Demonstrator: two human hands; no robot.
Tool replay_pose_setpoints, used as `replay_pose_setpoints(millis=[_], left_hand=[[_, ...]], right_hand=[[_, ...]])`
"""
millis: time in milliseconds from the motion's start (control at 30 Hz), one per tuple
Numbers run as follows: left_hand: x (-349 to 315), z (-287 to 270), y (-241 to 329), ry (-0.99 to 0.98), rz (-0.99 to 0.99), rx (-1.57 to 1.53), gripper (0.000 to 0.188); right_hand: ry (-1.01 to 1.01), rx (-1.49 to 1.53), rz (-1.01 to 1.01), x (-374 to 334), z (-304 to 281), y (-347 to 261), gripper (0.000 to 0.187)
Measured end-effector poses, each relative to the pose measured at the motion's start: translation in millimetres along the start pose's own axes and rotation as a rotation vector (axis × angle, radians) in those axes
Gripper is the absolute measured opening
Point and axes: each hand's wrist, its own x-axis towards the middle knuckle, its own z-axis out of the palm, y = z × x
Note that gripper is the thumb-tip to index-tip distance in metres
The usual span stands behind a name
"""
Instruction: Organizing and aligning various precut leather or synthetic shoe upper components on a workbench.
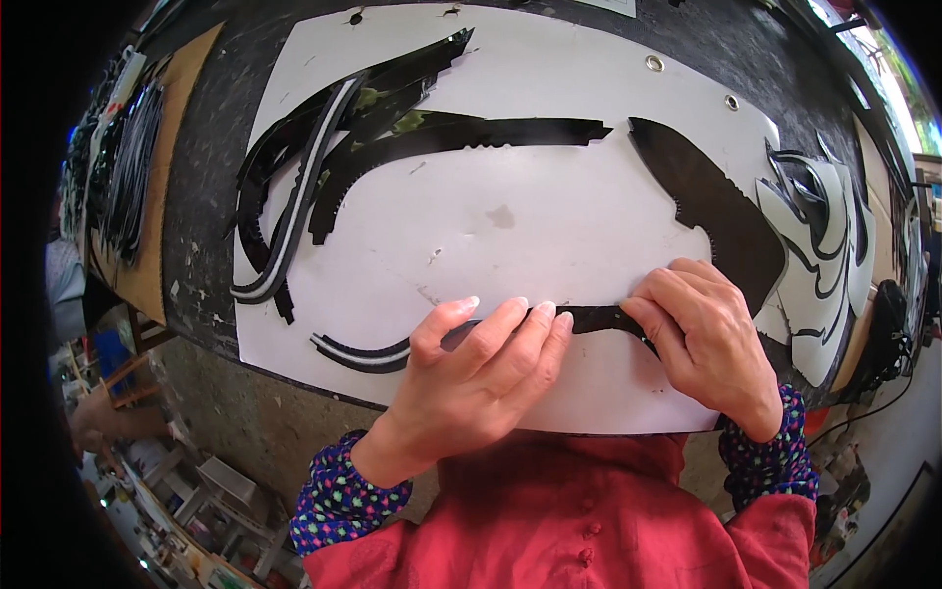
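Note:
A narrow, curved black strip (587, 318) of leather-like material lies along the near part of a white board (549, 226). Its left end (358, 355) carries a pale grey line. My left hand (481, 368) lies over the strip's middle, its fingers bent and their tips pressing along the upper edge; part of the strip is hidden beneath. My right hand (702, 339) pinches the right part between thumb and curled fingers. Just beyond the right hand sits a broad, dark, curved piece (711, 211) with a notched edge.
Several glossy black curved pieces (471, 134) lie at the board's far left, with a grey-lined strip (306, 177) across them. White-and-black cut pieces (819, 255) are heaped at the right. Bundled black strips (128, 167) rest on brown cardboard (182, 128) at the left of the dark table (221, 88).

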Motion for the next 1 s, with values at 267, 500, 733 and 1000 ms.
replay_pose_setpoints(millis=[267,500,733,1000], left_hand=[[-0.4,0.1,-1.0,-0.006,0.010,-0.010,0.027],[0.4,-0.6,-1.5,-0.011,0.009,-0.031,0.028],[0.1,-1.1,-1.7,-0.016,0.007,-0.049,0.028],[1.6,2.6,3.5,-0.008,0.000,-0.024,0.032]], right_hand=[[-0.028,-0.023,0.014,0.3,-0.6,-0.2,0.014],[-0.030,-0.025,0.012,0.3,-0.9,-0.6,0.013],[-0.024,-0.025,0.005,0.1,0.2,0.5,0.014],[-0.002,-0.057,-0.008,-0.2,2.7,0.2,0.015]])
